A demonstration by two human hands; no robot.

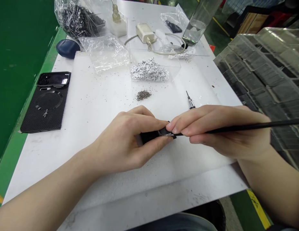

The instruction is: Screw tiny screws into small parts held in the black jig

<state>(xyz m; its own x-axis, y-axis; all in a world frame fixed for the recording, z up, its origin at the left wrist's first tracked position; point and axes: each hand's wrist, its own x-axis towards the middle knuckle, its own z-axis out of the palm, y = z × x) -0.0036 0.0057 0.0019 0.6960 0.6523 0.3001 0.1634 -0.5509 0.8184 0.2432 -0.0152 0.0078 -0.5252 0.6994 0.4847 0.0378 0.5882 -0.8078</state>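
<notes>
Between fingertips, small black part (151,135)

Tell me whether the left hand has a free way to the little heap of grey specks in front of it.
Probably yes. The small heap of grey specks lies on bare white sheet just beyond the left hand, with nothing between. But that hand grips a small black part, so it isn't free.

Phone (45,102) far left on table (96,106) — screw pile (143,95) behind hands (168,131).
</notes>
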